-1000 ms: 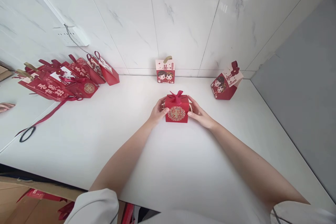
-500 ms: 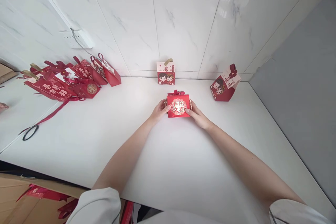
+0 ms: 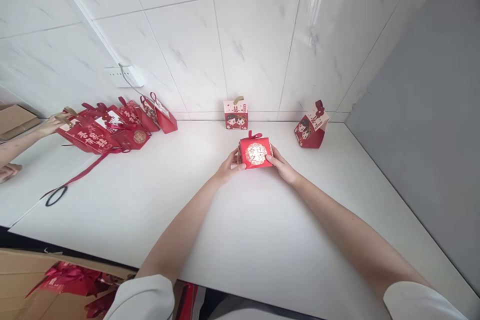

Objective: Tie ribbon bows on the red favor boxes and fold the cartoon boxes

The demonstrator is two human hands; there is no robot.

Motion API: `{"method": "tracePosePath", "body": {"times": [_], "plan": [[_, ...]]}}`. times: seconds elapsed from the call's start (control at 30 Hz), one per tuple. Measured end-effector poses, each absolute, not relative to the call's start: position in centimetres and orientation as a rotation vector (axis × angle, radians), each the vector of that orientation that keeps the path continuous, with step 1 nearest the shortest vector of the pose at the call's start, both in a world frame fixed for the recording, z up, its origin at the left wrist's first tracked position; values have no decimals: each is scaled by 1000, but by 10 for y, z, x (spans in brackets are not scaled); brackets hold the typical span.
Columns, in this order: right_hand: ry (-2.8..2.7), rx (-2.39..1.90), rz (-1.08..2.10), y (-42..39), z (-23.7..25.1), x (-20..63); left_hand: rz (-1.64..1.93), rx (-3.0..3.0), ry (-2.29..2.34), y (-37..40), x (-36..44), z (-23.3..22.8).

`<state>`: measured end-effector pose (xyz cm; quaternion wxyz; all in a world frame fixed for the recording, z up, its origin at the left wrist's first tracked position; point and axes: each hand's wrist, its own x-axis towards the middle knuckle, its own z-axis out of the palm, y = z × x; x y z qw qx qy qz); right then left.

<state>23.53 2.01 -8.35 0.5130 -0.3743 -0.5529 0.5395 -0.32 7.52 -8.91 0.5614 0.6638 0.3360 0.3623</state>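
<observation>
The red box (image 3: 255, 153) sits between both hands above the white table (image 3: 243, 230), its gold-printed face now tipped toward the camera, where a second ago the bow top showed; the left hand (image 3: 228, 166) clasps its left side, the right hand (image 3: 282, 166) its right; another person's hand (image 3: 50, 124) has come to the pile of red bags (image 3: 112, 127) at the left.
</observation>
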Motion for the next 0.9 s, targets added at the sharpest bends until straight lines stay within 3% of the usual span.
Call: {"method": "tracePosePath", "body": {"times": [0.37, 0.9], "plan": [[-1361, -821, 1359, 19, -84, 238, 895, 1555, 729, 80, 4, -99], [-1412, -835, 1208, 16, -96, 240, 865, 1685, 834, 60, -2, -84]]}}
